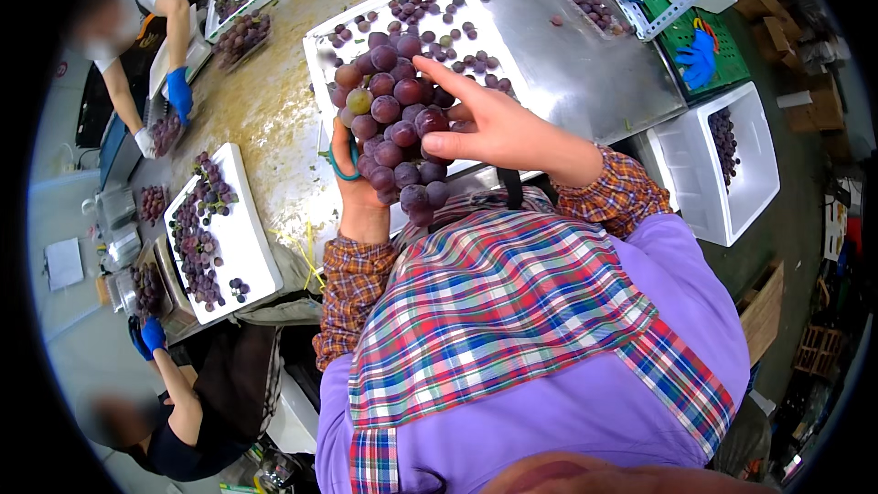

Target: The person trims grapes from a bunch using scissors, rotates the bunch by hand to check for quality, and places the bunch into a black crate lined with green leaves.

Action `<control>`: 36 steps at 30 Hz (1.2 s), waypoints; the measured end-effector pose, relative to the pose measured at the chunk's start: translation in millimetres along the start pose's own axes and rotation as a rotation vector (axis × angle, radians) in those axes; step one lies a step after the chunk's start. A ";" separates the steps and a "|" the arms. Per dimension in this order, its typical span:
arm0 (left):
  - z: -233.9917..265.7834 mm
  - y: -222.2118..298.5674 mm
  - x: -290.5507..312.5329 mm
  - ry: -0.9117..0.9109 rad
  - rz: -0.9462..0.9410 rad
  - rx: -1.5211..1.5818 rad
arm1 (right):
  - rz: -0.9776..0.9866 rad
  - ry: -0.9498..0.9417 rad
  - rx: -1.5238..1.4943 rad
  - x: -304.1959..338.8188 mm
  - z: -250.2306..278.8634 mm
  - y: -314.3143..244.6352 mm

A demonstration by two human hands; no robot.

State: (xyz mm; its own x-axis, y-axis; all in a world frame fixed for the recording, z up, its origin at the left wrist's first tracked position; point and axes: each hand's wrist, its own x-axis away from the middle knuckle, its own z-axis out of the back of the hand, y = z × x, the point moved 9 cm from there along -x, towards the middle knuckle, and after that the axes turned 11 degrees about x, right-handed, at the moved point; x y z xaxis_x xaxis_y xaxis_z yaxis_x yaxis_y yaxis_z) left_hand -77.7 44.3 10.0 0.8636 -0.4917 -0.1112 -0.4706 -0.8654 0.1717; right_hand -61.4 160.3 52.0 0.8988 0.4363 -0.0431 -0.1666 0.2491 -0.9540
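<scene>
A large bunch of purple-red grapes (393,119), with one greenish berry, is held up in front of my chest. My left hand (364,206) is closed around its lower left side, mostly hidden behind the berries. A teal ring, like a scissors handle (335,167), loops round a finger of that hand; any blades are hidden. From the right, my right hand (512,128) grips the bunch, its thumb on the front berries and its index finger stretched along the upper edge. Beneath the bunch lies a white tray (498,32) with loose grapes scattered on it.
A clear punnet of grapes (594,11) sits at the back right, near a green crate (727,55) with blue gloves (698,59). A white foam box (754,192) stands to my right. On the left, two co-workers in gloves handle grapes beside another white tray (247,229).
</scene>
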 end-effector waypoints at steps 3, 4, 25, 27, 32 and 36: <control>15.8 -0.3 10.7 0.117 -0.096 -0.099 | 0.017 -0.040 -0.038 8.8 -2.1 -15.0; 13.5 -2.4 10.0 0.058 -0.087 -0.038 | 0.020 -0.040 -0.045 11.5 -3.5 -18.6; -12.3 3.9 24.4 0.207 -0.158 -0.150 | -0.013 -0.012 -0.252 21.0 -10.1 -12.4; -17.9 5.4 18.9 0.104 -0.147 -0.212 | -0.005 -0.028 -0.225 21.0 -10.6 -15.6; -24.4 4.5 8.5 -0.016 -0.119 -0.247 | 0.070 0.054 -0.113 19.8 -3.9 -17.6; -9.0 4.1 15.0 0.035 -0.143 -0.186 | 0.276 0.289 0.292 21.6 11.8 -35.5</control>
State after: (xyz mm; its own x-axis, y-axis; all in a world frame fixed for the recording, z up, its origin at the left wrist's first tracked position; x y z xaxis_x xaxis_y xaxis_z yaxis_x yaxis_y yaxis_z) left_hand -65.1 34.2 17.9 0.9264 -0.3588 -0.1139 -0.3044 -0.8920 0.3342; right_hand -41.0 171.1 88.5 0.8739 0.2731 -0.4022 -0.4838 0.4077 -0.7744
